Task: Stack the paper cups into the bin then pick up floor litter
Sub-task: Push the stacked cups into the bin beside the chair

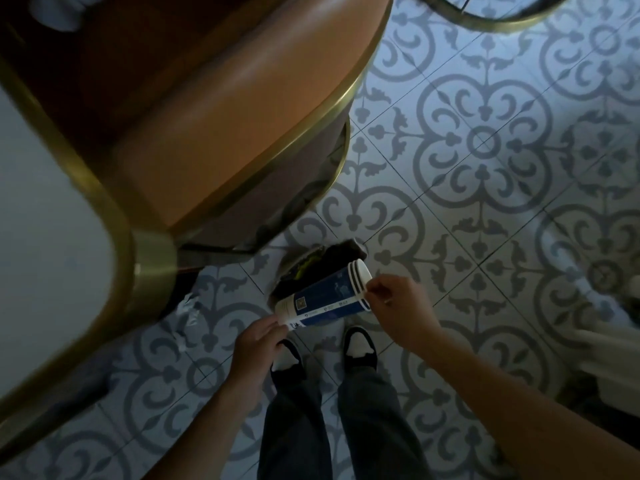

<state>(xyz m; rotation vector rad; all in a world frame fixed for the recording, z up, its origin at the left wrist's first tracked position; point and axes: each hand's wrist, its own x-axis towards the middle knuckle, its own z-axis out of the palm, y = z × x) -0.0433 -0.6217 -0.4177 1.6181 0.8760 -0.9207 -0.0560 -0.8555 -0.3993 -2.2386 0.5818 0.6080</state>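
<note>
A stack of blue and white paper cups (pixel 325 296) lies sideways in the air, nested, with several rims showing at its right end. My left hand (pixel 258 344) grips the stack's left, bottom end. My right hand (pixel 398 303) holds the rim end with its fingertips. Just beyond the stack, on the floor, is the small bin (pixel 322 261) with a dark liner and something dark and yellow-green inside. A crumpled scrap of clear or white litter (pixel 187 311) lies on the tiles to the left, near the table's leg.
A brown table with a brass rim (pixel 242 140) fills the upper left, its brass leg (pixel 152 271) close to the bin. A white surface (pixel 41 237) is at far left. My feet in dark shoes (pixel 358 344) stand on patterned tile. A pale object (pixel 613 341) sits at right.
</note>
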